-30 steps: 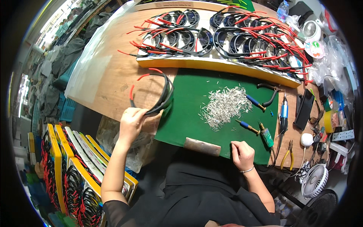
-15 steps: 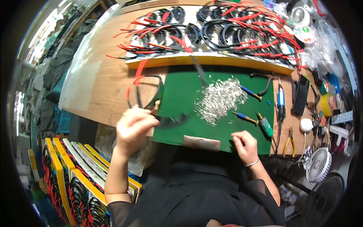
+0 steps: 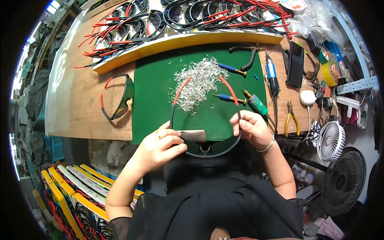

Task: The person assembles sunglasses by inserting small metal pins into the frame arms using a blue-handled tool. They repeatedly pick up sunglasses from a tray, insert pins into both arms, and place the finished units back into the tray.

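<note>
A pair of black wraparound glasses [image 3: 208,156] with red temple tips is held between my two hands at the near edge of the green mat [image 3: 152,100]. Its temples point away from me. My left hand [image 3: 162,146] grips it by the left side, fingers curled. On the right side, my right hand [image 3: 253,129] pinches the temple between thumb and fingers. A brown metal piece [image 3: 197,135] lies at the mat's edge, partly behind the glasses. Beyond the red tips is a pile of small silvery pins [image 3: 196,90]. Another pair of glasses [image 3: 128,94] rests left of the mat.
A yellow-edged tray [image 3: 192,43] full of glasses spans the back. Right of the pile lie blue-handled drivers [image 3: 229,99], a green-handled tool [image 3: 256,105], black pliers [image 3: 250,60], a blue electric screwdriver [image 3: 271,74] and yellow cutters [image 3: 291,120]. Fans [image 3: 331,140] stand at the right.
My left hand has brought the blurred glasses right and nearer, and my right hand has taken hold of their other side. The whole view has shifted, with the table appearing higher and further left.
</note>
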Demonstrator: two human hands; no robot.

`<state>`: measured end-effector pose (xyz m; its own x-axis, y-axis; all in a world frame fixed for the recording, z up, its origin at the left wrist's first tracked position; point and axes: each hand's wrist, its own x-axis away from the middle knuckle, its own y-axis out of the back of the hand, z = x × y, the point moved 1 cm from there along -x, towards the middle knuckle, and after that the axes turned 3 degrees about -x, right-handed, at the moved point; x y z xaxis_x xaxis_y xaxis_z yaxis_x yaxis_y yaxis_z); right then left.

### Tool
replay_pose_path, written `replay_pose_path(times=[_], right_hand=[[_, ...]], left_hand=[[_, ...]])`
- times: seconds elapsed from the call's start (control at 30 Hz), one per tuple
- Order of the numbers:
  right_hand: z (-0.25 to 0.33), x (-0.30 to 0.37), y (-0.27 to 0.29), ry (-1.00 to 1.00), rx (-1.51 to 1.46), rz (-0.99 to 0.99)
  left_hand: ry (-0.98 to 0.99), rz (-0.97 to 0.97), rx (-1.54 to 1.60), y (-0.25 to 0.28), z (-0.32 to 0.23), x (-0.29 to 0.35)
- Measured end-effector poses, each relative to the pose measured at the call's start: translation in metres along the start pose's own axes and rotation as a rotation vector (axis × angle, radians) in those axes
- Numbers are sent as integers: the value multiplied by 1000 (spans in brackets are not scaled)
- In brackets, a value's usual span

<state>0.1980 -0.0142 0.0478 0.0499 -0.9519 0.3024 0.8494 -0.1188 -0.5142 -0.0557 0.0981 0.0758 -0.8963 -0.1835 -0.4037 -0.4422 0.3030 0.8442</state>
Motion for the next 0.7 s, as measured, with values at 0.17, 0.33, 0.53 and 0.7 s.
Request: replay_pose_path(times=[0.17, 0.33, 0.53, 0.7], right_hand=[[-5, 12, 0, 304, -84, 141], [12, 23, -31, 466, 92, 290], [18, 25, -61, 386, 598, 700], [33, 13, -31, 406, 831, 301]], left_hand=[[134, -105, 160, 2, -3, 3], [808, -770, 1157, -38, -20, 1], [980, -703, 1648, -69, -31, -20], [1099, -380, 1566, -73, -40, -21]])
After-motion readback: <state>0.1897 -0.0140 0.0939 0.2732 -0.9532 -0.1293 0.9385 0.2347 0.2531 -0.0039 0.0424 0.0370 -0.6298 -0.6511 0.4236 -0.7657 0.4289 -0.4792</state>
